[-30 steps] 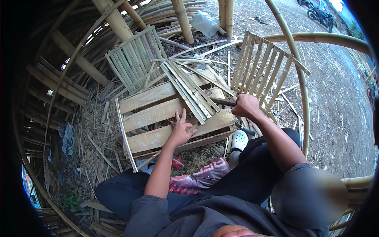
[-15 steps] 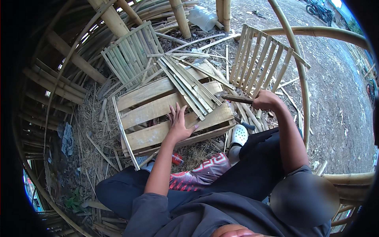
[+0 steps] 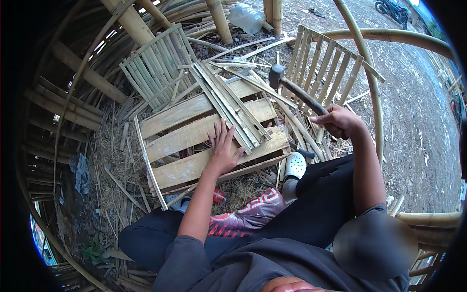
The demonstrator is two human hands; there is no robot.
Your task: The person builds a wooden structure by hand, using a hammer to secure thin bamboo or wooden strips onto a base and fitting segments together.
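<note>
My left hand (image 3: 224,152) lies with its fingers spread on a low wooden pallet (image 3: 179,140). Its fingertips and thumb are at the near left edge of a bundle of split bamboo slats (image 3: 227,108), which runs slantwise across the planks; whether they press on the slats I cannot tell. In my right hand (image 3: 339,120), closed round the handle's end, is a hammer (image 3: 302,95). The hammer is raised above the pallet's right side, its metal head pointing away from me and apart from the slats.
Slatted bamboo panels stand behind the pallet, one at the left (image 3: 158,68) and one at the right (image 3: 316,68). A clear plastic jug (image 3: 248,18) lies at the far side. My shoe (image 3: 295,165) is beside the pallet's near right corner. Bamboo scraps litter the ground.
The hammer has risen from the slats' right end, its head swinging up and away. The slats lie closer together and steeper. My left hand has flattened slightly toward them.
</note>
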